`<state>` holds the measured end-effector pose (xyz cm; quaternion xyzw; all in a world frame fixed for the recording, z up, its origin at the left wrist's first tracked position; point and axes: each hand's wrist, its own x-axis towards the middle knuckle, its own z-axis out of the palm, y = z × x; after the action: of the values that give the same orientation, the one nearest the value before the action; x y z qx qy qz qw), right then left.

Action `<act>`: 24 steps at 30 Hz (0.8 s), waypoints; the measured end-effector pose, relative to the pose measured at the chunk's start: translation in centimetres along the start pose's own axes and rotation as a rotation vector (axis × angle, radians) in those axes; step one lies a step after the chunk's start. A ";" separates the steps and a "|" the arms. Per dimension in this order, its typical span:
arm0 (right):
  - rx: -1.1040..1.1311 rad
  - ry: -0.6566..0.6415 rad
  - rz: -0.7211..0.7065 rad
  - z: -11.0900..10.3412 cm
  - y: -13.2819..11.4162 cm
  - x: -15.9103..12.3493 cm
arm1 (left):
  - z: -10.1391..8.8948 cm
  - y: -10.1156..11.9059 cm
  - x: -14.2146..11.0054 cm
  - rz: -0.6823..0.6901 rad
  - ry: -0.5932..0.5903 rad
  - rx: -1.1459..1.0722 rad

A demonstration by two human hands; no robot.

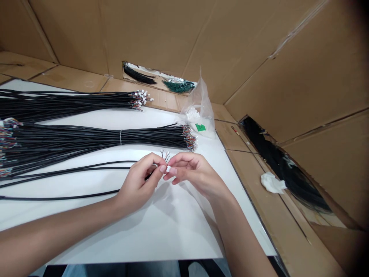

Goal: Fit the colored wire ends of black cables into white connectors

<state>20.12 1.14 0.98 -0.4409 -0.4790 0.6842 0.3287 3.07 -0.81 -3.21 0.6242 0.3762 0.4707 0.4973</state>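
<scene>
Left fingers [150, 163] and right fingers [181, 159] pinched a small white connector [168, 169] together, its wire ends [165, 155] fanning forward and a black cable [72, 197] trailing left.

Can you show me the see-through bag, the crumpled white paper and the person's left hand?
See-through plastic bag [201, 104]: head view, on its upper middle.
Crumpled white paper [272, 182]: head view, on its middle.
Left hand [137, 185]: head view, on the back of the hand.
</scene>
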 end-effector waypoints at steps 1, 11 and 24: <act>-0.004 0.005 -0.004 0.0 0.0 0.0 | 0.0 0.0 0.0 0.006 0.006 0.010; -0.022 0.062 -0.099 -0.2 0.2 0.1 | -0.1 -0.2 0.2 0.086 -0.003 0.050; -0.133 0.174 -0.181 0.1 0.1 0.3 | -0.1 0.1 0.2 0.068 -0.007 0.066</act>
<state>19.88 1.26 0.78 -0.4744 -0.5308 0.5778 0.3993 3.02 -0.65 -3.06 0.6544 0.3684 0.4722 0.4616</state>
